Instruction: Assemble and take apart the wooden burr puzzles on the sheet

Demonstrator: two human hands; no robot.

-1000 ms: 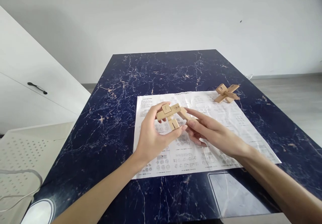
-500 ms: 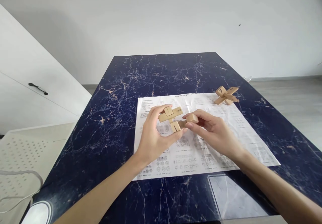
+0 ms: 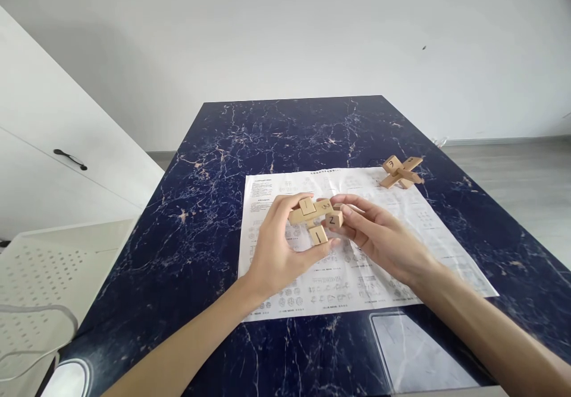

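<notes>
Head view, as I stand watching: over the printed sheet (image 3: 446, 266), the left hand (image 3: 277, 245) clamps joined wooden blocks (image 3: 307, 208), the right hand (image 3: 383, 233) pinches a block marked 2 (image 3: 333, 220); a wooden cross (image 3: 404, 173) sits at the sheet's far right corner.

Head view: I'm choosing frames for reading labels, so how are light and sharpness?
In the head view, light looks soft; the pale grey wall darkens at upper left; small print on the white rectangular paper sheet is too blurred to read; the black 2 on the tan wooden block in the right hand reads clearly.
</notes>
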